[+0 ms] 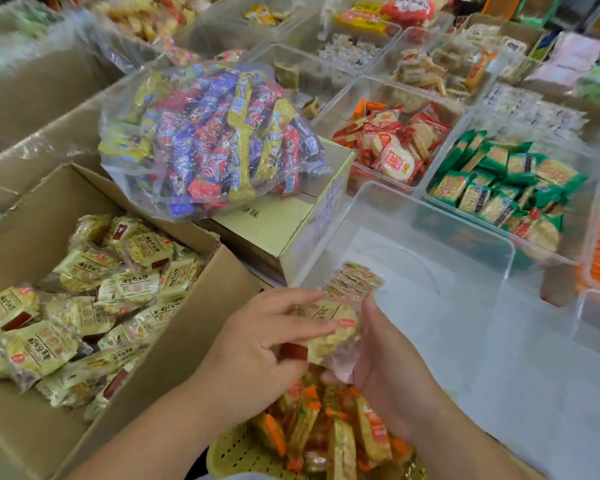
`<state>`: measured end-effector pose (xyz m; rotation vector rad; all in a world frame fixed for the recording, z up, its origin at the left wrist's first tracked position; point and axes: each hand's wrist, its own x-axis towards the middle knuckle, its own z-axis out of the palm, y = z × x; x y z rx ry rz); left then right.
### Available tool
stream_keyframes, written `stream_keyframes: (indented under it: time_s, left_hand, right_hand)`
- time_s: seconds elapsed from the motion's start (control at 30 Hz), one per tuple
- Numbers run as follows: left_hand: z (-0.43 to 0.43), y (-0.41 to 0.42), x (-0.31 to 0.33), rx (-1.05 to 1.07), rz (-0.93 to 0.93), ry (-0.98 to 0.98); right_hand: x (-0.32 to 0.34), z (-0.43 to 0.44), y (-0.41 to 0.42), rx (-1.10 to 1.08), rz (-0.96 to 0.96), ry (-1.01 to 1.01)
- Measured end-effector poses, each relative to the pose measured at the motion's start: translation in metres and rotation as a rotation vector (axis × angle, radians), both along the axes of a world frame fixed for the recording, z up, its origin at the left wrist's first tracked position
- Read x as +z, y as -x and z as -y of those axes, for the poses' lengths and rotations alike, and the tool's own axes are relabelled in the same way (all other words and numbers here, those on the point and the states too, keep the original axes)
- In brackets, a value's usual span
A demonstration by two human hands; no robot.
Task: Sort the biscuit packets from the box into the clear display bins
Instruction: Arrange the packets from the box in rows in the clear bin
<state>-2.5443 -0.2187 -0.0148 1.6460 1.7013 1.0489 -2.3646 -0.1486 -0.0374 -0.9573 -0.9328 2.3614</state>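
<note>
- Box (pixel 194 306): open cardboard, on your left, full of yellow packets (pixel 84 306).
- Bin (pixel 465 271): clear, beside the box.
- Packet (pixel 329 327): yellow, held between your left hand (pixel 257 344) and right hand (pixel 392 375) at the bin's corner.

closed carton (pixel 274 230): "原味", partly covered | yellow biscuit packets (pixel 132 285): "石头饼" | other print unreadable

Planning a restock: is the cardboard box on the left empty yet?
No, the cardboard box holds a heap of yellow biscuit packets.

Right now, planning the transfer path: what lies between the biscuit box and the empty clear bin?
Head view: left hand and right hand holding biscuit packets, above a yellow basket.
</note>
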Motion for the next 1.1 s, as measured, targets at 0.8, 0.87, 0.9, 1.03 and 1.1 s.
stream_keyframes:
  time_s: [0.8, 0.87, 0.9, 1.03, 1.1]
  left_hand:
    - [-0.059, -0.024, -0.024, 0.202, 0.868, 0.76]
    - [-0.069, -0.022, -0.032, 0.251, 0.653, 0.724]
    - [-0.074, -0.02, -0.038, 0.295, 0.494, 0.669]
    - [-0.084, -0.003, -0.068, 0.182, -0.11, 0.55]
    - [-0.084, 0.001, -0.084, 0.037, -0.246, 0.658]
  right_hand:
    - [-0.034, -0.012, -0.061, 0.005, 0.661, -1.476]
    - [-0.039, -0.027, -0.062, -0.042, 0.668, -1.476]
    - [-0.042, -0.035, -0.062, -0.066, 0.699, -1.465]
    - [-0.062, -0.08, -0.059, -0.13, 0.936, -1.397]
    - [-0.075, -0.108, -0.057, -0.113, 1.038, -1.309]
